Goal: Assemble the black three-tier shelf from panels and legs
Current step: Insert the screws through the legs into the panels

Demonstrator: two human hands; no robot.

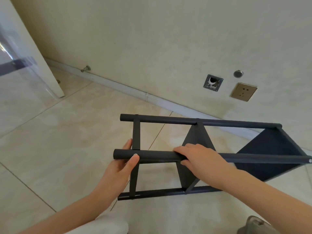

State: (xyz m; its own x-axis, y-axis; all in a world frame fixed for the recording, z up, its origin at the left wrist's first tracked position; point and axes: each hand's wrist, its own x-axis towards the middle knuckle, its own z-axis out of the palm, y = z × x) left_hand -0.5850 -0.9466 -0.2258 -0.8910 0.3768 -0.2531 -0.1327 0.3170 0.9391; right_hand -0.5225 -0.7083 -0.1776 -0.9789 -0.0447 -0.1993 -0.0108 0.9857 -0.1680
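Your left hand (121,163) grips the end of the near black round metal leg (157,156); your right hand (199,157) wraps its middle. Turned on its side over the beige tiled floor (67,149), the black three-tier shelf (270,149) looks nearly complete (three panels already joined); probably only standing it upright remains.

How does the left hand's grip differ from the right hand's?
The left hand grips the near leg close to its free end, beside the end panel; the right hand grips it farther along, at the middle panel. The left hand comes from below, thumb in front; the right hand lies over it, back up. Both hold the same leg.
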